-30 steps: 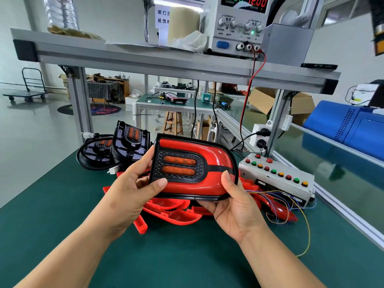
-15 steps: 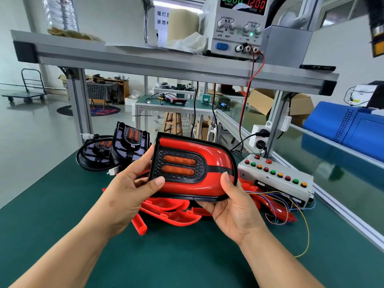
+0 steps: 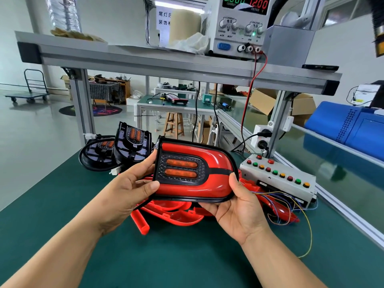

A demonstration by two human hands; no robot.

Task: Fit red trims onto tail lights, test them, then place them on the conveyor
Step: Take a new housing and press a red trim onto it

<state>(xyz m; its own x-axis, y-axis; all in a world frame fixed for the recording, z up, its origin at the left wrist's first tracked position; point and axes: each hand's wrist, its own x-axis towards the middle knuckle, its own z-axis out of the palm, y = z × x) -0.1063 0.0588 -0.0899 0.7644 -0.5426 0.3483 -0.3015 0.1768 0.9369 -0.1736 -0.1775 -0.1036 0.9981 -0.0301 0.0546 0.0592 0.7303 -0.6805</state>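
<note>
Basically unchanged; your left hand (image 3: 126, 190) and right hand (image 3: 239, 208) still grip the tail light (image 3: 180, 169), red trim (image 3: 193, 189) seated; testing looks next.

Reaches in from both lower corners, forearms bare. Grips the left edge of the tail light (image 3: 193, 183) with the left hand (image 3: 128, 190), thumb in front; cups its lower right in the right hand (image 3: 239, 208).

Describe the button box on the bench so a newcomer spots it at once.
Find the green bench, then its right edge by the aluminium post. A grey box sits there, right of the held tail light. It alone carries red, green and amber buttons, with coloured wires spilling from it.
</note>
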